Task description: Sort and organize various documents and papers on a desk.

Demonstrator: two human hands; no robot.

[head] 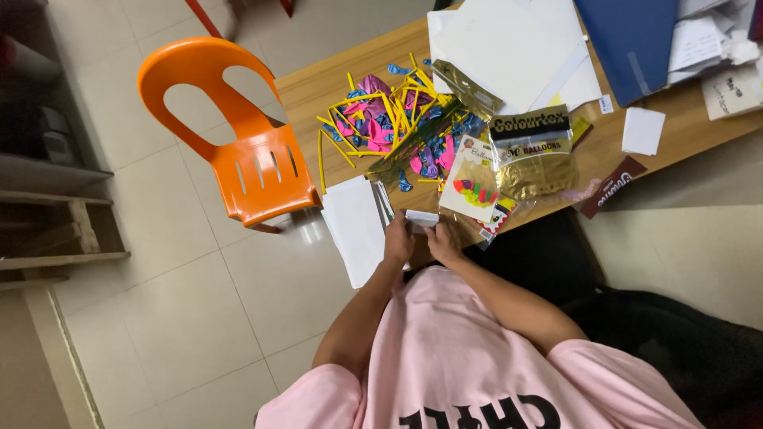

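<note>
Two hands meet at the near edge of the wooden worktop [318,87]. The left hand [399,241] and right hand [443,242] are both pinched shut on a small white folded paper piece [421,218], flat and rectangular, held between them just above the worktop edge. A stack of white sheets [356,226] lies just beside the left hand. Beyond, a clear packet [534,163] contains gold balloons; a second flat packet [475,184] shows multicoloured contents. Loose pink, blue and yellow balloons [393,119] lie piled further away. An orange plastic chair [238,135] stands beside the worktop.
</note>
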